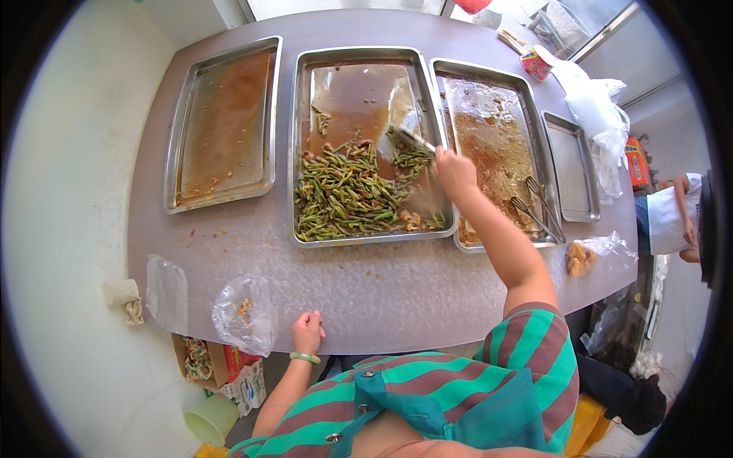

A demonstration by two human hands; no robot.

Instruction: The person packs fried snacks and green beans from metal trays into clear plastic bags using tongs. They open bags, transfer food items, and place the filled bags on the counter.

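Observation:
My right hand [454, 172] grips a pair of metal tongs [417, 139] over the middle steel tray [366, 243]. The tips of the tongs are among cooked green beans [349, 197], heaped mostly in the tray's near half, with brown bits mixed in. Brown liquid covers part of the tray's bottom. At the table's near edge rests my left hand [308, 332], loosely curled and holding nothing, with a bangle on the wrist. Left of it lies a clear plastic bag [245, 315] with a few brown crumbs.
A sauce-coated tray [220, 126] lies at left. The right tray [492, 143] holds oily sauce and two metal utensils [535, 212]; a smaller tray [572, 166] sits beyond. Nearby are a bag of brown food [581, 257], white plastic bags [598, 109] and another person [673, 214].

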